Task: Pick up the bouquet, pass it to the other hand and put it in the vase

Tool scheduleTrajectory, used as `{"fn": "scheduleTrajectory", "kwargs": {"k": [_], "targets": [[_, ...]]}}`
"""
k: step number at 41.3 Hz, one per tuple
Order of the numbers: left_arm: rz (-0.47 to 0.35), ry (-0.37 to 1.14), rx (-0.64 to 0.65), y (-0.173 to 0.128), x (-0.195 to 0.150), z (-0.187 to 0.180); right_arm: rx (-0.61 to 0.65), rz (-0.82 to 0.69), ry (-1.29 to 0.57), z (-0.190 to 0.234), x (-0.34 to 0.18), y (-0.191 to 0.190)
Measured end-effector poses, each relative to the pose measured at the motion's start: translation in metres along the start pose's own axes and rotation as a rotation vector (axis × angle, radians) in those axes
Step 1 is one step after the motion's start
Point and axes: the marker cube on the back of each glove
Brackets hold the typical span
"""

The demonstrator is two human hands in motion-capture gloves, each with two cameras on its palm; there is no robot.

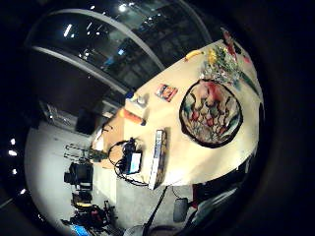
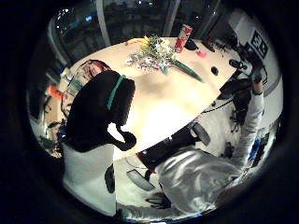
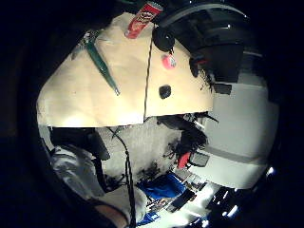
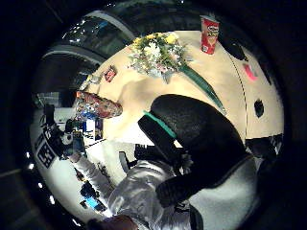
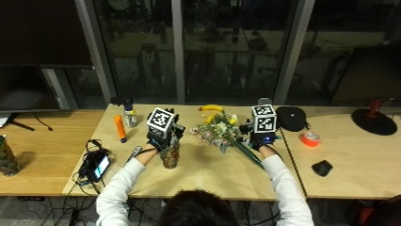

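Bouquet (image 5: 217, 130): I see it lying on the table (image 5: 206, 181), near the far edge, about in the middle between my two hands. The flower heads are yellow, white and some pink, mixed with pale green leaves, and they point to the left side. The long dark green stem part (image 5: 248, 155) goes toward the near right, under my right hand. In the right thumb side palm view the bouquet (image 4: 158, 55) looks full and round, with the stem (image 4: 204, 86) narrow and straight.

Vase (image 5: 170, 155): it stands upright on the table, just under my left hand, left of the bouquet. It has a pattern of many colours, red, green and white. From the left palm I look down into its round mouth (image 1: 210, 114).

Left hand (image 5: 162, 138): it is above the vase. I cannot tell how the fingers are.

Right hand (image 5: 260, 135): it is above the stem, just right of the flowers. In the left thumb side view a gloved hand (image 2: 100, 109) shows with fingers curved and holding nothing.

Other: a banana (image 5: 211, 107) lies at the far edge behind the bouquet, and an orange tube (image 5: 119, 128) is near the far left corner.
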Motion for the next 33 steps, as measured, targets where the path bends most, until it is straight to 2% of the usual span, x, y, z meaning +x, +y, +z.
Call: {"fn": "scheduleTrajectory", "kwargs": {"k": [8, 20, 26, 33], "targets": [[-0.007, 0.185, -0.089, 0.012, -0.001, -0.014, 0.011, -0.051, -0.097, -0.007, -0.009, 0.011], [0.033, 0.191, -0.098, 0.020, 0.007, -0.026, -0.009, -0.082, -0.107, -0.012, -0.023, 0.009], [0.035, 0.203, -0.106, 0.027, 0.020, -0.012, -0.063, -0.073, -0.116, -0.007, -0.025, 0.010], [0.083, 0.245, -0.131, 0.037, 0.038, -0.005, -0.131, -0.009, -0.141, -0.004, -0.015, 0.001]]}}
